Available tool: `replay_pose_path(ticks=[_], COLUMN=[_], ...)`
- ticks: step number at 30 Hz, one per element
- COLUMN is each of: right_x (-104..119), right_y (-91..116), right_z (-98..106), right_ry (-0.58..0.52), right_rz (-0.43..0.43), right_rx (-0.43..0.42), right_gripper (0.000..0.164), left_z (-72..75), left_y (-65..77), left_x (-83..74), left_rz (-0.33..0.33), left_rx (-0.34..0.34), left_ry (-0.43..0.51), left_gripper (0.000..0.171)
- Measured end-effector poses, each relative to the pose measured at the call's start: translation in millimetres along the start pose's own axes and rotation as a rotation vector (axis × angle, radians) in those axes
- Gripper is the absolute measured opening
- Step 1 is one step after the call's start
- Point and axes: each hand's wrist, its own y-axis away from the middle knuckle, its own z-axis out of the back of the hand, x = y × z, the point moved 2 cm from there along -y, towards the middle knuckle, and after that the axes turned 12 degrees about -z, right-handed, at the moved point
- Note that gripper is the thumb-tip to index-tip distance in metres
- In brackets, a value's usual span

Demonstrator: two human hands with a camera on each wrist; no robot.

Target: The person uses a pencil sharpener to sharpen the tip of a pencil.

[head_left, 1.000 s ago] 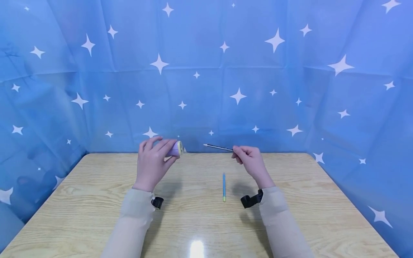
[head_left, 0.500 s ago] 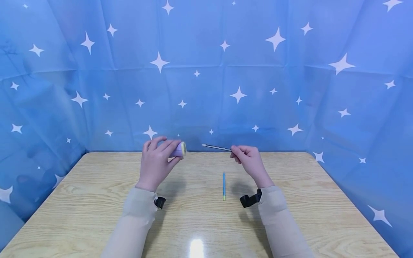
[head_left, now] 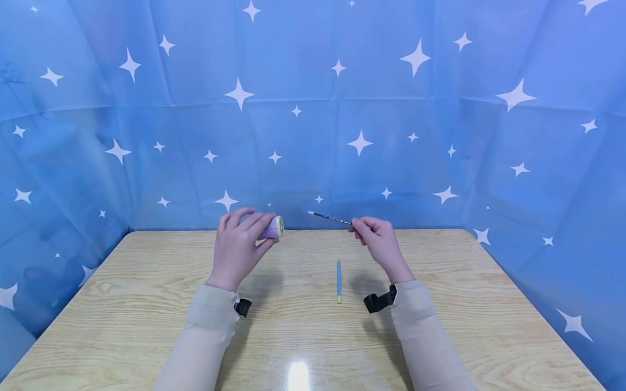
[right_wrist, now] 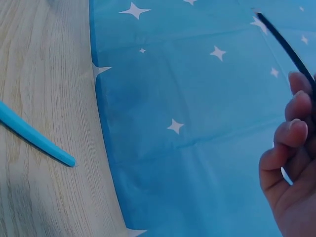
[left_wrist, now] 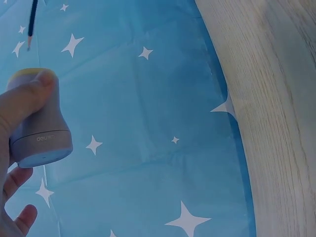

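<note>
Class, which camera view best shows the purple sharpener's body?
The left wrist view: the purple sharpener appears largest there, its waisted body and lettering mostly visible. The head view shows its yellow-rimmed end and little purple; the right wrist view shows none.

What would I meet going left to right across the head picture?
Purple cylinder, blue pencil, right fingers. Left out because their left-to-right spots overlap others: left fingers, dark pencil.

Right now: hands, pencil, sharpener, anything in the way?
Left hand grips sharpener. Right hand pinches dark pencil, tip short of sharpener. Nothing seen between them; blue pencil lies on table.
</note>
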Motion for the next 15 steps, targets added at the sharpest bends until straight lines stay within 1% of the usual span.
replay_pose_path(ticks=[5,9,15], right_x=[-2.4,-3.7,-3.9], right_y=[-0.4,-0.9,-2.1], right_z=[3.7,5.3,6.0], right_ry=[0.009,0.036,0.087], right_rz=[0.009,0.010,0.039], right_rx=[-0.052,-0.070,-0.094], right_gripper=[0.029,0.028,0.025], left_z=[-0.7,-1.4,-1.7], left_y=[-0.6,-0.1,0.2], left_x=[-0.4,-0.5,-0.2], left_rz=[-0.006,-0.007,-0.005], left_rx=[-0.003,0.000,-0.001], left_ry=[0.003,0.002,0.002], left_gripper=[0.050,0.050,0.050])
